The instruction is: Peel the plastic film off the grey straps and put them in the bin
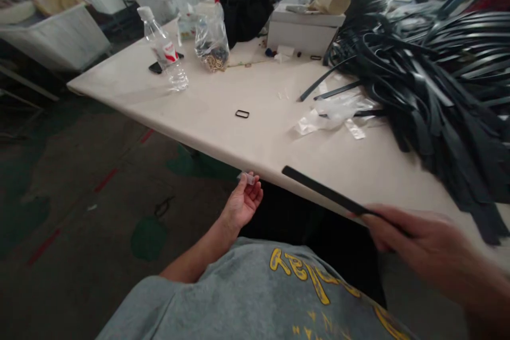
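My left hand [243, 202], just off the table's front edge, pinches a small clear plastic piece [247, 178]; its exact kind is too small to make out. At the right, my right hand [414, 234] is blurred and closed around a flat black strap [326, 190]. The strap's free end points left over the table edge. Farther in on the white table [207, 122] lies a black rectangular ring buckle [242, 114], apart from both hands.
A large heap of black straps [434, 95] covers the table's right side, beside crumpled clear plastic [334, 114]. A plastic bottle [165, 50], a bag of small metal parts [213, 48], a black bag [247, 8] and a white box [303, 32] stand farther back. White bins [56, 37] stand beyond.
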`<state>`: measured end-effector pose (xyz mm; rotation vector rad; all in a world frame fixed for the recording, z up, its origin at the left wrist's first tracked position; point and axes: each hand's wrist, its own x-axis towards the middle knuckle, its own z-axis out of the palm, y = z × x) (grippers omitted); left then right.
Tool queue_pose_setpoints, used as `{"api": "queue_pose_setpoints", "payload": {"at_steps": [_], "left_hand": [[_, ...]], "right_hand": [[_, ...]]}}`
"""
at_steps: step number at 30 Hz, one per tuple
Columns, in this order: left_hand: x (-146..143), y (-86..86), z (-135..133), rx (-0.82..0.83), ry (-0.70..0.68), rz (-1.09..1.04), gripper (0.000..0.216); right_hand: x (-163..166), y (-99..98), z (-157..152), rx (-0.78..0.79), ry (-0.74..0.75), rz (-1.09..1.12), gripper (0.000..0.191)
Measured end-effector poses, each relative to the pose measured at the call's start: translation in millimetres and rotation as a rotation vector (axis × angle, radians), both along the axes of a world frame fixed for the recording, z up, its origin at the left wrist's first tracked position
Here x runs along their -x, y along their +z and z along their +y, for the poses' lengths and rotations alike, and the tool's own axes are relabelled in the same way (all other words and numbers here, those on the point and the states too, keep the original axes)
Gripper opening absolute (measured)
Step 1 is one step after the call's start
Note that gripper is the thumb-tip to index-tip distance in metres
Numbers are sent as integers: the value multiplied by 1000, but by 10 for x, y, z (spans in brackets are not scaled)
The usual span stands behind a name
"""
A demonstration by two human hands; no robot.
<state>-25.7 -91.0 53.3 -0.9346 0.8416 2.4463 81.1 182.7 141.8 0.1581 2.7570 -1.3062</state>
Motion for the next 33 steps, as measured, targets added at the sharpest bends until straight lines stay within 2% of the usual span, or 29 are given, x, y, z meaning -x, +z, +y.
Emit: {"api": "queue_pose_setpoints", "payload": {"at_steps": [2, 4, 9, 24, 27, 30, 33], "left_hand": [[-15, 4, -39, 3, 11, 15, 18], [-18, 1, -83, 9, 30, 24, 18], [-10, -4, -141, 5, 62, 4, 19], [20, -45, -123, 54, 121, 11, 16], [-52, -81, -48, 65, 108, 19, 17], [-116, -150, 21, 77, 52, -11, 15], [-98, -192, 5, 93, 48, -41, 13]], "right_hand": [[87, -109, -179, -3, 155, -86, 40], [207, -237, -365, -20, 239, -139, 39], [398, -419, -609, -54, 261, -145, 38], [492, -535, -795, -20, 300, -162, 36], [601, -612, -945, -11, 310, -157, 34], [744, -694, -1121, -74, 348, -141, 35], [780, -647, -1067, -116, 345, -82, 32]]}}
